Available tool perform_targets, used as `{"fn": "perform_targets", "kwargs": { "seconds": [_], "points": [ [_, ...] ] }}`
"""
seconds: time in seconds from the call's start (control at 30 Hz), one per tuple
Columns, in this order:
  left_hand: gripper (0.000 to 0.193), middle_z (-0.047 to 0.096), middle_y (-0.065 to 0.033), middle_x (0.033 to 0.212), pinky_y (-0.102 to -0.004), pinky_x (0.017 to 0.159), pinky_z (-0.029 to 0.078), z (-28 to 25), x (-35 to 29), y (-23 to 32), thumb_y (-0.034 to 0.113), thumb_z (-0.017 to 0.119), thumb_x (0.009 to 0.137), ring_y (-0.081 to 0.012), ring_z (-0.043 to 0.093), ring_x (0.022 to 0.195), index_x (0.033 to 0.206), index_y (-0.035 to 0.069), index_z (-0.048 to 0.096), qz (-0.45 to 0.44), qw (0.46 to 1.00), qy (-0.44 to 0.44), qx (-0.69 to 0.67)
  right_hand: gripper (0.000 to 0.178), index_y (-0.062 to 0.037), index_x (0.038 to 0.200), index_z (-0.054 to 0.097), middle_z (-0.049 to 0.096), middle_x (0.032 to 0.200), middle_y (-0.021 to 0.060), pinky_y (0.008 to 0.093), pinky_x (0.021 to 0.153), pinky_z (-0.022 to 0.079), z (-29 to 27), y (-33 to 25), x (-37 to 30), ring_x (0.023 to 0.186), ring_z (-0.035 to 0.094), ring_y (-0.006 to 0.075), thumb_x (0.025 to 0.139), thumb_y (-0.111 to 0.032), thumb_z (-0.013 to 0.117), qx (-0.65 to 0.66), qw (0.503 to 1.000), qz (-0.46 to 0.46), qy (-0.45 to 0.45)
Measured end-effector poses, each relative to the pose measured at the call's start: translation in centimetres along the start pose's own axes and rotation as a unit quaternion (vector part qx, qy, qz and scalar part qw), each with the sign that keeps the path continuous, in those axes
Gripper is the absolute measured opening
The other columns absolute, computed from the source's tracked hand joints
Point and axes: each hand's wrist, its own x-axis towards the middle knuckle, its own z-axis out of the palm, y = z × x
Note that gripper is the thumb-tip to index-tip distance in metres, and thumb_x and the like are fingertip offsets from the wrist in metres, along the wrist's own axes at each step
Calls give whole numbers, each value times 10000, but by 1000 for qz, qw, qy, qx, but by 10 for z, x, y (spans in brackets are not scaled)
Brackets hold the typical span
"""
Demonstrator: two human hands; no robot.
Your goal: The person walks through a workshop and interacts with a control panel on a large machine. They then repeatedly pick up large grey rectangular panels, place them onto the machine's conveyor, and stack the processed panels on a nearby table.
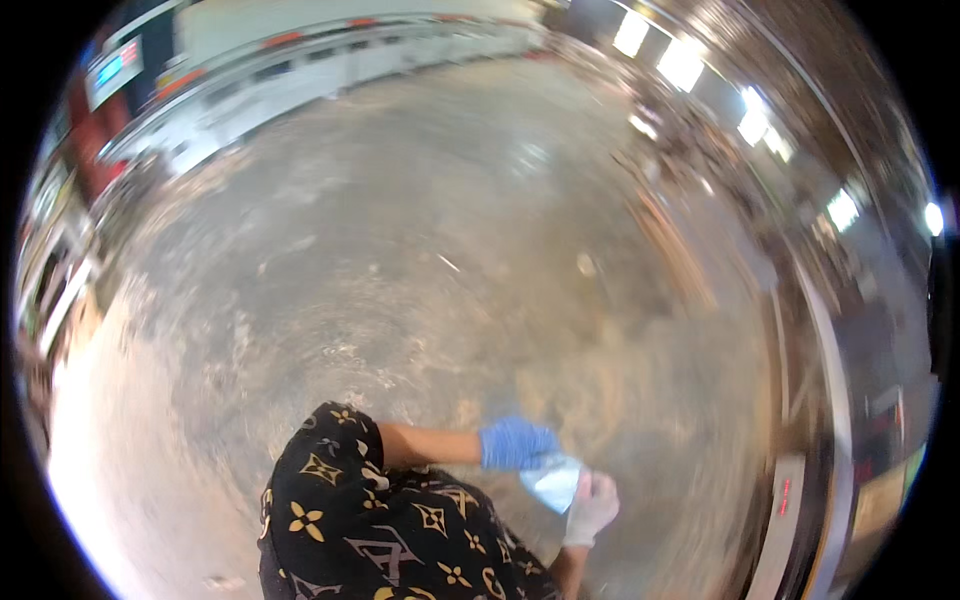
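Two grips on one light-blue sheet in the head view: blue-gloved left hand clamped at its upper left, white-gloved right hand clamped at its right edge, probably to keep thin, limp material steady. Held between both hands, touching each, above the grey floor.

Blue on the left glove, white on the right glove, pale blue on the sheet; black with yellow floral motifs across the shirt; mottled grey-brown over the floor.
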Motion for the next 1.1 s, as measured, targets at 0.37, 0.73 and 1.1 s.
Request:
{"fn": "perform_targets", "kwargs": {
  "seconds": [0.37, 0.73, 1.1],
  "points": [
    [340, 585, -150, 851, -391, 673, 462, -272, -222, -22, 384, 479, 809, -332, 569, 755, 978, 99, 558, -425, 880, 169, 131, 120, 0, 792, 544, 536, 591, 32, 238, 473, 408, 228, -252, 53, 510, 486, 91, 772, -116, 566, 460, 708, 40, -534],
    [282, 527, -51, 628, -227, 464, 386, -447, -313, 111, 264, 533, 813, -121, 495, 534, 767, -12, 565, -276, 762, 579, 92, 153, -21, 776, 539, 510, 600, 1, 162, 388, 291, 190, -592, 125, 460, 403, 27, 831, -164, 540, 514, 394, -218, -730],
    [185, 583, -43, 692, -186, 495, 438, -591, -397, 213, 229, 614, 778, -110, 525, 537, 762, 48, 579, 58, 896, 412, 158, 222, -30, 587, 484, 435, 509, 18, 247, 434, 315, 55, -784, 79, 435, 383, 86, 793, -105, 446, 634, 7, -522, -571]
  ]
}}
